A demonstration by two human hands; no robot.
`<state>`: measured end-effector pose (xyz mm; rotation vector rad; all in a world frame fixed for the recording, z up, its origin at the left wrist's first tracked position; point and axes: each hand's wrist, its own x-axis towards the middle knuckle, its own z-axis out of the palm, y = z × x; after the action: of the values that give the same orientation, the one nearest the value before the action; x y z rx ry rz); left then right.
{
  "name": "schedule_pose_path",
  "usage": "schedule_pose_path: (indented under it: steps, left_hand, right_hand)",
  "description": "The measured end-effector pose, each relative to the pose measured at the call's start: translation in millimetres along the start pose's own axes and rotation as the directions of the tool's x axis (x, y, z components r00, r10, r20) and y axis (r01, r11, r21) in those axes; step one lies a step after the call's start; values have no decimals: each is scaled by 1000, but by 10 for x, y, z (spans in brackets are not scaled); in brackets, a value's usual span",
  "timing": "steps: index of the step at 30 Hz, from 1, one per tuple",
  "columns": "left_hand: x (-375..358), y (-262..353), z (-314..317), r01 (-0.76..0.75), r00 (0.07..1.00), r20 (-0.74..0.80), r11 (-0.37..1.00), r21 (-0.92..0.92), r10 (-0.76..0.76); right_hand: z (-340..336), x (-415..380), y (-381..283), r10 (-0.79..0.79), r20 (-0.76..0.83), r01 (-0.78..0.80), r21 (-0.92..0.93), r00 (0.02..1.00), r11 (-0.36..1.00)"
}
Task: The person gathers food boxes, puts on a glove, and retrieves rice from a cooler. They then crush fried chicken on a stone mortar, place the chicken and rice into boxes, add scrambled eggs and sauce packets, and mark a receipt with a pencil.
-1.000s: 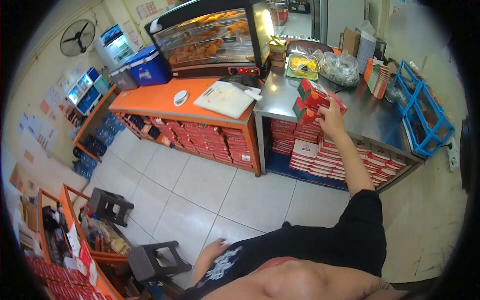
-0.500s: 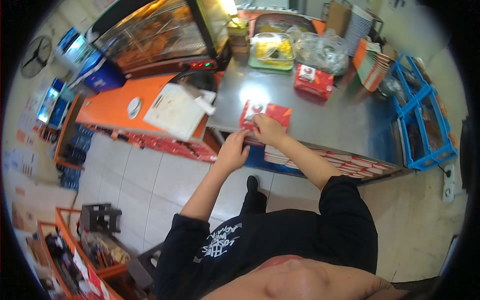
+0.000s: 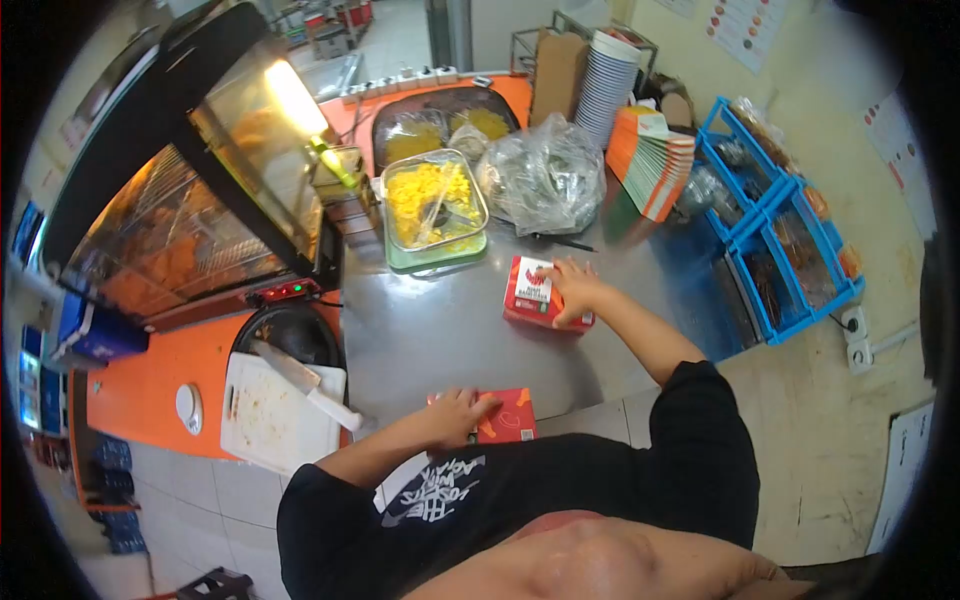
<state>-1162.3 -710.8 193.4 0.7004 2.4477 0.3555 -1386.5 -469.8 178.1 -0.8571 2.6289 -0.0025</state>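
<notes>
The right hand (image 3: 572, 290) rests on a folded-up red box (image 3: 535, 294) standing on the steel worktop (image 3: 440, 340), fingers spread over the box's right side and top edge, so it holds the box lightly rather than clamping it. The box sits at about twelve o'clock from the person's chest, toward the middle of the worktop, just in front of a clear tray of yellow food (image 3: 433, 207) and a knotted plastic bag (image 3: 548, 178). Its long axis runs from near to far, slightly tilted, and its top face shows a white label panel with small print.

The left hand (image 3: 452, 417) lies flat, palm down, on a flat red carton (image 3: 505, 415) at the near edge of the worktop, at roughly eleven o'clock and much closer to the body. That carton is unfolded, with a small pale logo on it, its long axis running left to right. The two red pieces are well apart, each under its own hand; the right hand is the nearer to the standing box, the left to the flat one.
</notes>
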Motion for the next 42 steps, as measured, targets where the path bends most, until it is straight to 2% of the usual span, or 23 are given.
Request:
schedule_pose_path:
  steps: [1,2,5,7,8,10,11,13,15,17,19,21,22,24,25,26,29,31,37,38,40,41,42]
  left_hand:
    - [-44,-24,-215,-19,999,26,1000,0,19]
    - [-69,-152,-546,93,969,248,897,-433,19]
    - [-41,-993,-811,397,907,418,247,-884,38]
    - [-152,-1232,-1057,236,970,243,159,-959,23]
    - [-100,-1207,-1157,225,972,232,165,-960,23]
    - [34,-1147,-1330,98,954,202,406,-909,221]
    - [168,-1161,-1454,97,954,200,404,-909,221]
    - [468,-1190,-1660,174,969,229,914,-366,-92]
    - [689,-1141,-1658,267,958,185,922,-281,-221]
    - [860,-1086,-1667,372,927,119,908,-192,-355]
    - [934,-977,-1568,388,770,-534,921,-45,-350]
    - [997,-672,-1676,419,645,-685,906,-53,-339]
    - [1031,-505,-1705,438,492,-816,896,-68,-302]
    - [1157,-176,-1617,369,554,-779,925,-88,-295]
    - [1249,-4,-1571,280,600,-753,953,-120,-271]
    - [1354,176,-1533,237,652,-728,969,-69,-212]
    - [1751,546,-1532,154,724,-681,988,2,-111]
    - [2022,700,-1643,116,744,-665,993,31,-66]
    - [4008,1154,-2754,-286,493,-823,946,153,282]
    - [4435,1103,-2831,-257,364,-868,932,256,338]
    - [4912,1095,-2910,-60,789,-611,998,33,67]
    - [5089,1040,-2791,-21,806,-578,983,180,123]
    - [5158,937,-2672,20,829,-536,950,312,158]
  right_hand:
    - [137,-206,-50,25,-56,-26,-15,998,1000]
    - [237,-416,-115,44,-117,-48,-37,992,998]
    - [441,-1183,-355,86,-120,-83,33,989,996]
    - [534,-1401,-399,94,-11,-94,19,996,995]
    - [752,-1369,-207,-55,36,41,305,998,952]
    - [689,-1388,264,-213,40,154,564,976,811]
    - [321,-1404,558,-208,244,-139,898,947,418]
    - [-432,-1511,729,-385,445,-583,694,809,-423]
    - [-74,-1284,1196,-64,563,-559,826,824,69]
    - [-274,-940,1385,-229,333,-213,879,915,427]
    - [-602,-492,1589,-234,340,-251,907,911,339]
    - [-944,-125,1669,-303,306,-90,823,903,562]
    - [-1226,-86,1662,-322,143,151,663,936,733]
    - [-1316,264,2140,-342,-508,460,123,791,880]
    - [-1725,228,2263,-39,-445,178,276,895,944]
    - [-1797,278,2522,-41,-725,-20,-75,688,997]
    - [-1884,525,3347,-203,-855,-338,-391,477,856]
    - [-2047,659,3608,11,-564,-38,-37,826,999]
    - [-2335,682,3672,-91,-659,-57,-200,746,978]
    - [-2346,594,3642,-98,-767,-73,-185,634,980]
    - [-2379,360,3602,-117,-959,-113,-150,257,982]
    - [-2418,29,3497,174,-939,-259,97,295,961]
    - [-2334,-139,3735,194,-975,-188,172,107,967]
